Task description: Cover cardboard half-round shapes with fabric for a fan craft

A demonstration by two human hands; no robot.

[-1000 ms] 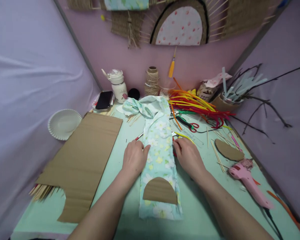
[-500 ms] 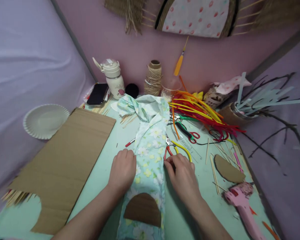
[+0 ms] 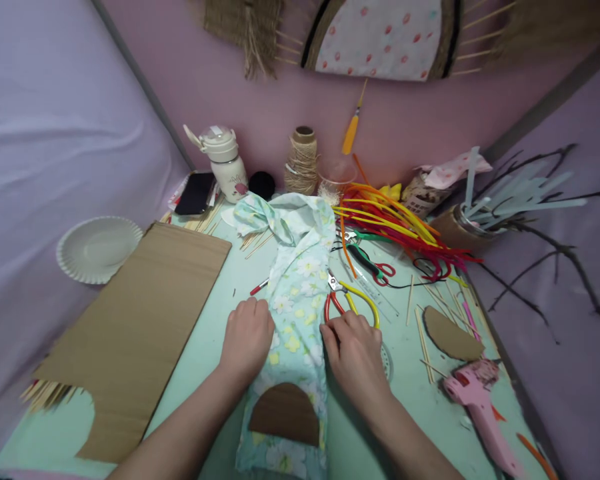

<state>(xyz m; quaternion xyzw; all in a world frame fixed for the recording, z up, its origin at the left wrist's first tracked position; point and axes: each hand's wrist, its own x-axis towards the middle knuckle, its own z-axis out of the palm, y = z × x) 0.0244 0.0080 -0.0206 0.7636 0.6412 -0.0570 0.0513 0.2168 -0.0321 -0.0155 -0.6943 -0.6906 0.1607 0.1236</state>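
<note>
A long strip of pale green floral fabric (image 3: pixel 300 307) runs up the middle of the table, its far end twisted and bunched. On its near part lies a half-round piece of brown cardboard (image 3: pixel 286 415). My left hand (image 3: pixel 247 337) is closed on the fabric's left edge. Across from it, my right hand (image 3: pixel 354 347) pinches the right edge between thumb and fingers. Just beyond the right hand lie pliers (image 3: pixel 333 283) with one red and one yellow handle. A red-tipped pen (image 3: pixel 259 287) lies partly under the fabric, beyond my left hand.
At left are a large cardboard sheet (image 3: pixel 145 340) and a white paper plate (image 3: pixel 97 250). A bottle (image 3: pixel 227 170) and a twine spool (image 3: pixel 301 160) stand behind. Pipe cleaners (image 3: pixel 395 220), scissors (image 3: pixel 373 265), a cardboard offcut (image 3: pixel 450 333) and a pink glue gun (image 3: pixel 480 407) are at right.
The view has shifted slightly, and everything appears a little displaced. Both hands stay at the fabric's edges, and the cardboard half-round still lies on it.
</note>
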